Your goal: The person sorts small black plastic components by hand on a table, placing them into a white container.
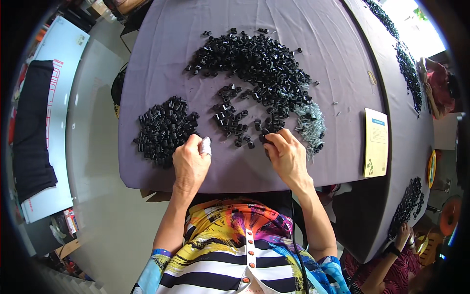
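My left hand is closed at the right edge of a pile of small black plastic pieces. A silvery wrap covers its thumb. What its curled fingers hold, if anything, is hidden. My right hand pinches a small black plastic piece between thumb and fingers. Just beyond it lies a loose scatter of the same short, tube-like pieces, joined to a large curved heap farther back. Right of that hand sits a mound of thin, pale translucent slivers, with a few black pieces among them.
A grey cloth covers the table. Toward its right side lie a yellow booklet and a rubber band. More black piles sit on the adjoining table, where another person's hand works. A white chest with black cloth stands left.
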